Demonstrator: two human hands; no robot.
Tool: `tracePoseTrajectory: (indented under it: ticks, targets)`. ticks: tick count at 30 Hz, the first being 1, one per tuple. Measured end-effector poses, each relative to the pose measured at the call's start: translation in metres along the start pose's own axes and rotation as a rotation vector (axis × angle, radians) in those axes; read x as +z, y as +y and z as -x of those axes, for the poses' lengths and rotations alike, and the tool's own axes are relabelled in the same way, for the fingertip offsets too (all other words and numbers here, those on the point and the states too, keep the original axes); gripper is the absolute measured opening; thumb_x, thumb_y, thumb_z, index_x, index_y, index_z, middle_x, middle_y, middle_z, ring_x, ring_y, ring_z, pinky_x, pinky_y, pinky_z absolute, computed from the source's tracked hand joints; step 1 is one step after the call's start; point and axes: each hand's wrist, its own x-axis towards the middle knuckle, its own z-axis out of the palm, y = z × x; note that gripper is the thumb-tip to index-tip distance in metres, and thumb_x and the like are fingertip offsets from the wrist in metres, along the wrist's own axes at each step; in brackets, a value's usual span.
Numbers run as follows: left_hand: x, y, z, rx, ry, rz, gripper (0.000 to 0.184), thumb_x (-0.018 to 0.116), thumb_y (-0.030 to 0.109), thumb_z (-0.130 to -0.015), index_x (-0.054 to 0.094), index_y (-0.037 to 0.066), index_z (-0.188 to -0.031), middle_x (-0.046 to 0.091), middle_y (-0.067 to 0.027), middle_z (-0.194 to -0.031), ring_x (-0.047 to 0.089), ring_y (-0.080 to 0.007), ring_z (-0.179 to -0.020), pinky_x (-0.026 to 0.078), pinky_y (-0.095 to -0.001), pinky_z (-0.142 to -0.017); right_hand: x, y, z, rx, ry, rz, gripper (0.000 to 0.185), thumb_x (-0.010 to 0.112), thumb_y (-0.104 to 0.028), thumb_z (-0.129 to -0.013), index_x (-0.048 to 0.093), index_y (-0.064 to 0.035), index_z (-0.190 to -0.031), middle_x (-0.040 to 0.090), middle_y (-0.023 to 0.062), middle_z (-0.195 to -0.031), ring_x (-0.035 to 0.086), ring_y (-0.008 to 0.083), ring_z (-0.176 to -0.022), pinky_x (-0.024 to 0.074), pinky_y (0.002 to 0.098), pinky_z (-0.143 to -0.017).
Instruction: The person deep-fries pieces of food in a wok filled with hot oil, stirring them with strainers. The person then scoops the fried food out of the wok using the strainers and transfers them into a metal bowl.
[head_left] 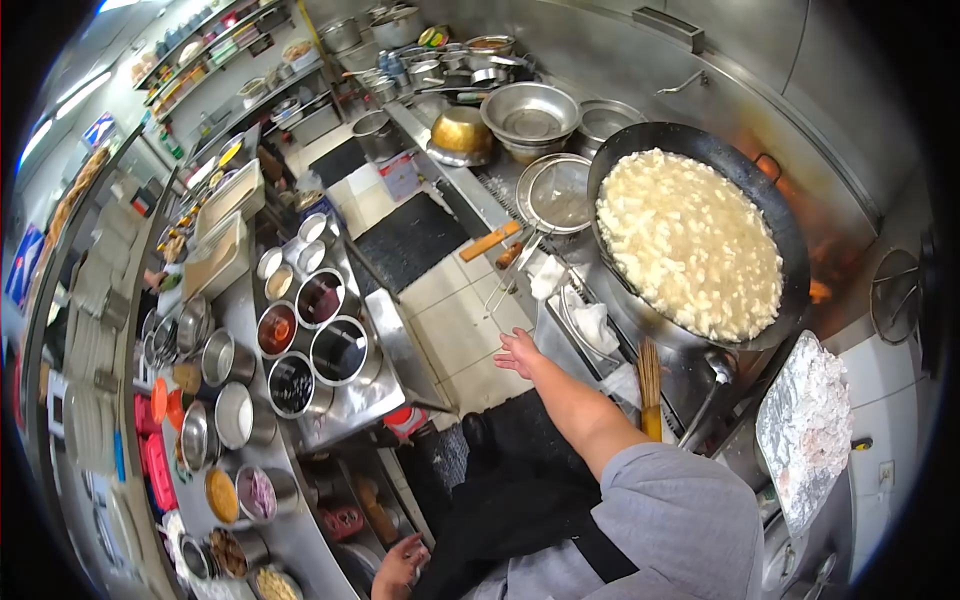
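My right hand (518, 354) reaches out over the floor beside the stove edge, its fingers spread and holding nothing. Nearest to it are a wire handle (492, 300) and a white cloth (546, 276) on the stove ledge. My left hand (400, 566) is low by the black apron (500, 530), close to the prep counter's edge. Its fingers are loosely bent and apart, with nothing visible in them. A large black wok (625, 150), heaped with pale chunks in cloudy liquid (690, 240), sits over flames on the stove at right.
Beside the wok lie a wire strainer (556, 192), wooden handles (490, 242), a bamboo brush (650, 385) and a ladle (718, 368). Foil (810, 430) covers something at right. Several sauce pots (345, 350) stand on the counter at left. Black mats (412, 238) lie on the tiled floor.
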Motion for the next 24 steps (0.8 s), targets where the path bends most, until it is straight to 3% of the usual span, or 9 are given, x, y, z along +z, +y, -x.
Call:
tracePoseTrajectory:
  ticks: [4,6,7,10,12,16,18,22,24]
  targets:
    - [-0.087,0.127,-0.102,0.235,-0.058,-0.085,0.048,0.066,0.025,-0.091,0.053,0.005,-0.132,0.063,-0.0140,-0.118,0.061,-0.0204,-0.104,0.048,-0.0333,-0.090,0.019,-0.012,-0.051,-0.044,0.077,-0.127,0.080,0.058,-0.022,-0.094,0.004,-0.0178,-0.152,0.023,0.0262,-0.149,0.054,0.0424,-0.115,0.0519,0.0507,-0.089]
    - [-0.129,0.182,-0.160,0.410,-0.041,-0.103,0.045,0.065,0.021,-0.091,0.054,0.005,-0.132,0.062,-0.0134,-0.121,0.060,-0.0196,-0.105,0.048,-0.0334,-0.090,0.027,-0.014,-0.066,-0.044,0.079,-0.168,0.083,0.059,-0.025,-0.093,0.002,-0.0213,-0.152,0.025,0.0257,-0.149,0.053,0.0414,-0.115,0.0494,0.0529,-0.091]
    - [-0.152,0.210,-0.186,0.322,-0.020,-0.149,0.043,0.063,0.016,-0.091,0.054,0.004,-0.131,0.061,-0.0118,-0.122,0.060,-0.0183,-0.106,0.047,-0.0320,-0.090,0.032,-0.018,-0.069,-0.051,0.082,-0.185,0.083,0.059,-0.026,-0.093,0.002,-0.0225,-0.152,0.027,0.0256,-0.148,0.054,0.0409,-0.115,0.0487,0.0533,-0.092]
    - [-0.194,0.307,-0.253,0.717,-0.040,-0.211,0.044,0.061,0.016,-0.092,0.051,0.003,-0.133,0.061,-0.0106,-0.118,0.061,-0.0176,-0.099,0.049,-0.0285,-0.083,0.048,-0.049,-0.072,-0.063,0.106,-0.246,0.082,0.060,-0.030,-0.092,0.004,-0.0249,-0.152,0.038,0.0253,-0.141,0.056,0.0388,-0.113,0.0491,0.0518,-0.091]
    - [-0.195,0.370,-0.275,0.650,-0.117,-0.039,0.046,0.061,0.019,-0.093,0.049,0.004,-0.134,0.062,-0.0105,-0.115,0.060,-0.0167,-0.095,0.049,-0.0281,-0.078,0.056,-0.058,-0.065,-0.010,0.084,-0.219,0.069,0.063,-0.032,-0.091,0.023,-0.0183,-0.145,0.053,0.0217,-0.123,0.059,0.0354,-0.107,0.0517,0.0480,-0.084]
    - [-0.179,0.425,-0.346,0.527,-0.300,0.074,0.040,0.055,0.019,-0.096,0.050,0.009,-0.134,0.063,-0.0076,-0.114,0.063,-0.0166,-0.093,0.050,-0.0277,-0.077,0.062,-0.079,-0.049,0.001,-0.005,-0.312,0.049,0.060,-0.033,-0.093,0.037,-0.0144,-0.131,0.059,0.0190,-0.112,0.063,0.0363,-0.104,0.0514,0.0463,-0.084]
    - [-0.163,0.435,-0.390,0.480,-0.393,0.097,0.044,0.057,0.022,-0.094,0.047,0.011,-0.136,0.058,-0.0075,-0.119,0.061,-0.0195,-0.099,0.050,-0.0348,-0.082,0.065,-0.091,-0.042,-0.020,-0.148,-0.336,0.035,0.059,-0.033,-0.094,0.044,-0.0106,-0.115,0.061,0.0171,-0.103,0.065,0.0367,-0.096,0.0523,0.0461,-0.082]
    - [-0.128,0.445,-0.503,0.365,-0.204,0.240,0.056,0.060,0.028,-0.090,0.039,0.016,-0.140,0.049,-0.0069,-0.129,0.050,-0.0241,-0.110,0.045,-0.0470,-0.088,0.061,-0.126,-0.032,-0.175,-0.076,-0.512,0.028,0.059,-0.030,-0.094,0.047,-0.0098,-0.108,0.062,0.0154,-0.093,0.067,0.0347,-0.087,0.0545,0.0441,-0.070]
    - [-0.112,0.457,-0.550,0.377,-0.107,0.249,0.056,0.061,0.030,-0.089,0.040,0.015,-0.139,0.048,-0.0069,-0.129,0.049,-0.0235,-0.109,0.044,-0.0471,-0.089,0.066,-0.159,0.000,-0.179,0.219,-0.355,0.022,0.058,-0.025,-0.094,0.045,-0.0131,-0.107,0.057,0.0080,-0.073,0.059,0.0225,-0.057,0.0480,0.0370,-0.048]
